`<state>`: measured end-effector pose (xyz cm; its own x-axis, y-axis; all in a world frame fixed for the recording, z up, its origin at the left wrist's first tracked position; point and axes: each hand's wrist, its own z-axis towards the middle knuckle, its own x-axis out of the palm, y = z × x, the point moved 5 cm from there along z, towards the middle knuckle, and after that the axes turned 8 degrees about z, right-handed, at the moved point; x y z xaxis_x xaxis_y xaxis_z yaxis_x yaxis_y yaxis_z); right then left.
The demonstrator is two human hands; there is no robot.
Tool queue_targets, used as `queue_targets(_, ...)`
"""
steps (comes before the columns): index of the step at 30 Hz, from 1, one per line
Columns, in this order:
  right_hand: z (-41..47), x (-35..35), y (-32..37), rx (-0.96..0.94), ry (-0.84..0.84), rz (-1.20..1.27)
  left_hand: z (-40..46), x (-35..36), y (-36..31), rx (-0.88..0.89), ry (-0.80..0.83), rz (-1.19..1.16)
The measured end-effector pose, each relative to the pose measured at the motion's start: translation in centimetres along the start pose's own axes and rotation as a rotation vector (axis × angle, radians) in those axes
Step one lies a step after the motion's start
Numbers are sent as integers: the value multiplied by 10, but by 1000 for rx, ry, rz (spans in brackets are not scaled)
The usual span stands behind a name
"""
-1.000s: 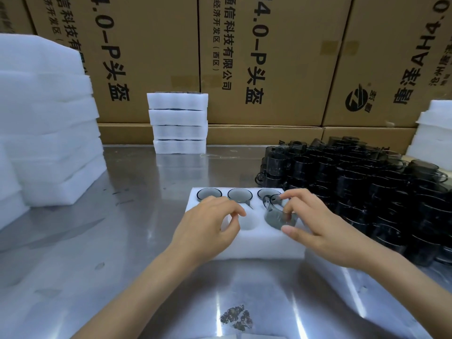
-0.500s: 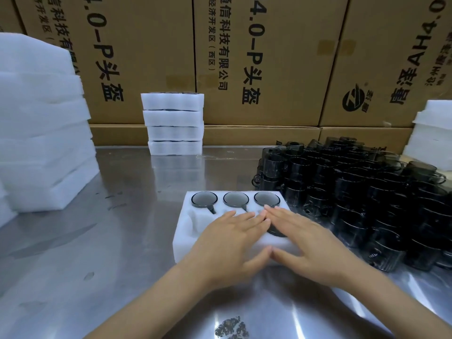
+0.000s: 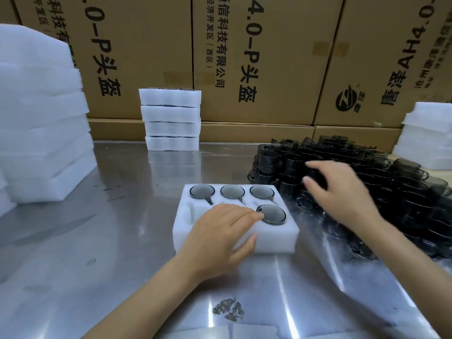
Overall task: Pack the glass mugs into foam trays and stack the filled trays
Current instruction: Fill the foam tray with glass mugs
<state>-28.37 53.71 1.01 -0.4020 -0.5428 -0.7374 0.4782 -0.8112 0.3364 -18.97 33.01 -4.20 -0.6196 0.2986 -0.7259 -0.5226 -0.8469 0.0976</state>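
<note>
A white foam tray [image 3: 277,238] lies on the steel table in front of me. Three dark glass mugs fill its far row, and another mug [image 3: 272,213] sits in the near right slot. My left hand [image 3: 220,238] rests flat on the tray's near middle, fingers touching that mug's handle side. My right hand [image 3: 342,192] hovers with spread fingers over the pile of dark glass mugs [image 3: 391,192] to the right, holding nothing. A stack of filled foam trays [image 3: 172,119] stands at the back of the table.
Tall stacks of white foam [image 3: 41,113] stand at the left, and more foam [image 3: 425,135] at the far right. Cardboard boxes [image 3: 256,57] wall off the back. A foam sheet [image 3: 362,270] lies under the mug pile. A small dark stain [image 3: 228,309] marks the near table.
My right hand has lifted off the tray and swung right over the mug pile. The mug it pressed now sits in the near right slot. My left hand stays on the tray.
</note>
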Motion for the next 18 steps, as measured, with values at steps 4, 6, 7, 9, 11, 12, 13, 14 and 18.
queue_targets(4,22,-8,-34,270,14,-279,-3,-17,18,-157,-187,-10)
queue_targets(6,27,-1,-44,335,81,-277,-6,-23,25,-244,-234,-38)
queue_targets(7,28,4,-47,356,113,-274,-6,-24,27,-271,-248,-54)
queue_targets(9,31,10,-51,385,140,-275,-7,-26,30,-297,-264,-75)
queue_targets(11,32,9,-50,418,111,-241,-8,-26,31,-312,-276,-88)
queue_targets(12,32,7,-47,423,87,-207,-8,-26,32,-323,-283,-96)
queue_targets(13,32,4,-41,410,58,-166,-8,-26,33,-337,-292,-104)
queue_targets(14,31,0,-33,376,25,-119,-9,-26,34,-352,-303,-113)
queue_targets(18,23,-17,14,204,-52,255,-7,-26,36,-406,-318,-156)
